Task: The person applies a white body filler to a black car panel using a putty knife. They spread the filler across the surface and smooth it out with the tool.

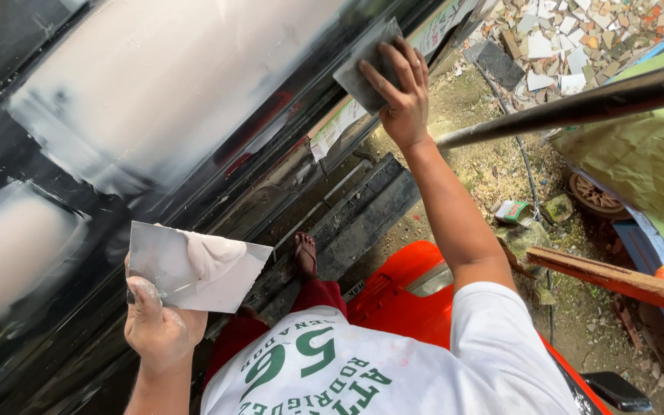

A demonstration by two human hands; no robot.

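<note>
My left hand (pixel 159 323) holds a flat metal plate (pixel 194 267) with a dab of pale putty on it, low at the left. My right hand (pixel 403 92) is stretched up and presses a grey rectangular spreader (pixel 359 65) flat against the black vehicle body panel (pixel 55 46). Large patches of whitish filler (pixel 170 77) cover the panel between the two hands, and another patch (pixel 9 246) lies at the far left. My foot in a sandal (pixel 306 255) rests on the dark step rail (pixel 363 223) below.
A long dark metal pipe (pixel 578 107) crosses at the upper right. A reddish wooden beam (pixel 616 280) lies at the right. An orange object (pixel 401 296) sits under me. Rubble and broken tiles (pixel 578 38) cover the ground, with a small can (pixel 513 212) nearby.
</note>
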